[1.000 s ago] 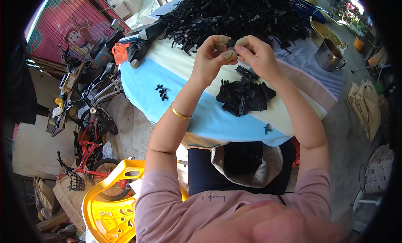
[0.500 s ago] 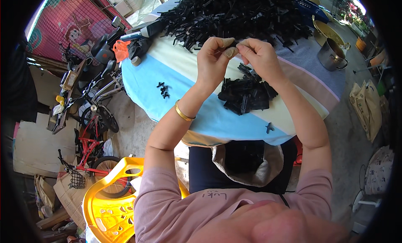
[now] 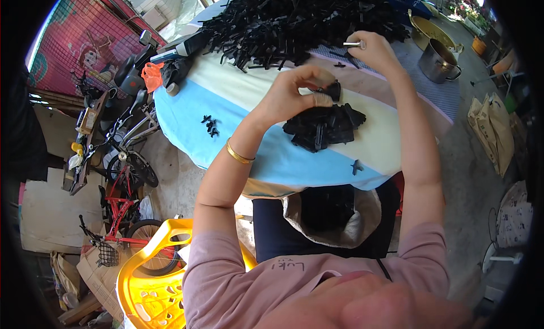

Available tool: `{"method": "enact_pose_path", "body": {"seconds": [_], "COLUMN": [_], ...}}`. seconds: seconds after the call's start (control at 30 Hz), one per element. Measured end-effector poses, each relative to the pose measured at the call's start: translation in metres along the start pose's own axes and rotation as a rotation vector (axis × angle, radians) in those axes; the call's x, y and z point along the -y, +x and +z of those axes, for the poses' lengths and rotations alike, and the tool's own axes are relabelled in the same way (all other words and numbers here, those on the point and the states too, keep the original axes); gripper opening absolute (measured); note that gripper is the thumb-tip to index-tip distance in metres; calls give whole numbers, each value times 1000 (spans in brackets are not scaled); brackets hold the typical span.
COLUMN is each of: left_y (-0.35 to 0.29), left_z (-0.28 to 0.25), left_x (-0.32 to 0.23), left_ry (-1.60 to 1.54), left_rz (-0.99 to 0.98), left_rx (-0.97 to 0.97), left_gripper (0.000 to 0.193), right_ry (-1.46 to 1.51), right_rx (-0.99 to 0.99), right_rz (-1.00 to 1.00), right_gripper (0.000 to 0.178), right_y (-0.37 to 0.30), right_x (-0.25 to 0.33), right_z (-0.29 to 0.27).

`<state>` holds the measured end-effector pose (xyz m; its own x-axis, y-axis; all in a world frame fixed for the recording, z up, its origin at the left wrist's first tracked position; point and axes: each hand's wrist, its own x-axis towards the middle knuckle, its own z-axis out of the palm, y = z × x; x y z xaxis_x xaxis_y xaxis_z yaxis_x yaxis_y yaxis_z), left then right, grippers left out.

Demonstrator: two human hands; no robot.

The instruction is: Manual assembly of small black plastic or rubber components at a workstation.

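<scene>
Over the small heap of black plastic pieces [image 3: 324,128], my left hand [image 3: 292,96] has its thumb and fingers apart, with beige coverings on the tips. Black pieces lie right at those fingertips, and the fingers are slightly blurred. Farther right, at the edge of a large pile of black pieces [image 3: 272,23], my right hand [image 3: 375,52] is closed on a small silvery metal tool [image 3: 357,44]. Its exact kind is too small to tell. One dark strip shows just below that hand. Small black pieces [image 3: 209,125] lie apart on the left, and another [image 3: 356,167] near the front edge.
A striped cloth [image 3: 187,119] covers the table. A metal pot [image 3: 439,61] and a brass-coloured basin [image 3: 428,31] stand at the right. An open fabric bag [image 3: 368,218] with dark contents rests at my lap. A yellow plastic chair [image 3: 133,272] and bicycles [image 3: 122,207] are at the left.
My hands, together before, are now apart. The left has come down to the small heap; the right has moved away to the far right, where a silvery tool shows in it.
</scene>
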<state>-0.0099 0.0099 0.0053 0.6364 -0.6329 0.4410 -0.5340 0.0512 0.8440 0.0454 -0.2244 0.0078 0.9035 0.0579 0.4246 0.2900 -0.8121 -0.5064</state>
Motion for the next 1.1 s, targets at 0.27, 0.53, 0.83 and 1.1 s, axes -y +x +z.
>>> {"method": "enact_pose_path", "body": {"seconds": [0.27,0.53,0.83,1.1], "left_y": [-1,7,7,7], "left_z": [-8,-14,-32,-21], "left_x": [14,22,26,17], "left_ry": [-134,-528,-728,-481], "left_rz": [-134,-308,-106,-72], "left_rx": [64,-361,-220,-477], "left_gripper": [24,49,52,36], "right_ry": [-486,309,441,652], "right_rx": [150,108,200,123], "right_rz": [165,-23,-300,-167], "right_gripper": [23,21,14,18], "right_y": [3,-6,-31,-26], "right_x": [-15,28,77,72], "right_z": [21,20,31,24]}}
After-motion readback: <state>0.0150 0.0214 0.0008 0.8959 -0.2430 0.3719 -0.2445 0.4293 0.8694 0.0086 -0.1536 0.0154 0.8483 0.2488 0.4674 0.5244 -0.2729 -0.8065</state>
